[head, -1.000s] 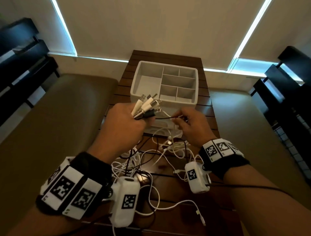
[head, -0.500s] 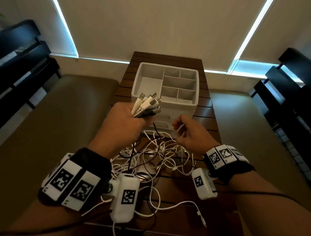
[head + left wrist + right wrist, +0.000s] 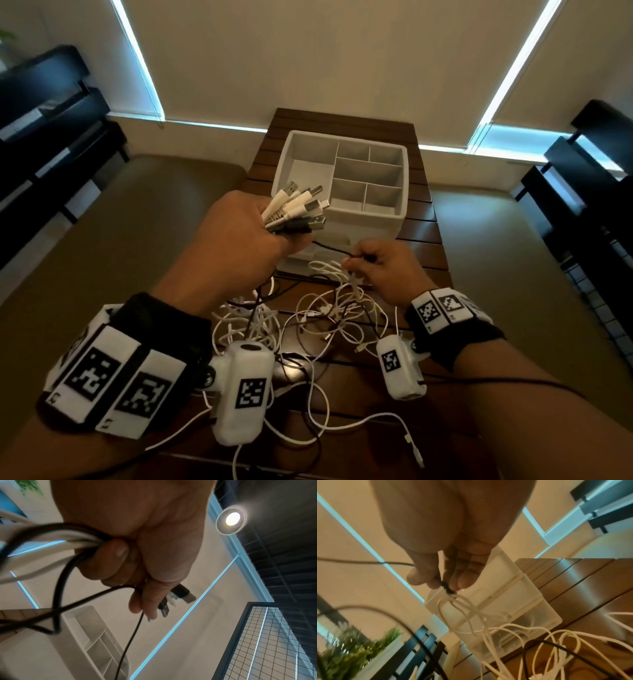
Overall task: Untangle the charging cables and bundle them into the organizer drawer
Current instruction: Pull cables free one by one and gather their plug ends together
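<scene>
My left hand (image 3: pixel 239 236) grips a bunch of USB plug ends (image 3: pixel 298 209), white and black, raised in front of the white organizer (image 3: pixel 400 219); the left wrist view shows the fist (image 3: pixel 130 561) closed round the cords. A thin black cable (image 3: pixel 329 247) runs from that fist to my right hand (image 3: pixel 380 270), which pinches it between thumb and fingers together with white loops (image 3: pixel 447 589). Below both hands a tangle of white and black cables (image 3: pixel 318 318) lies on the wooden table (image 3: pixel 431 236). The organizer's top compartments hold nothing.
The narrow slatted table stands between two tan cushioned seats (image 3: pixel 113 240). Dark shelving (image 3: pixel 51 113) flanks both sides. One white cable end (image 3: pixel 414 448) trails toward the table's near edge. A green plant (image 3: pixel 351 654) shows in the right wrist view.
My right hand dropped toward the tangle, then rose back to the thin black cable, now pinching it taut from the left fist. The left hand kept its grip on the plug bunch.
</scene>
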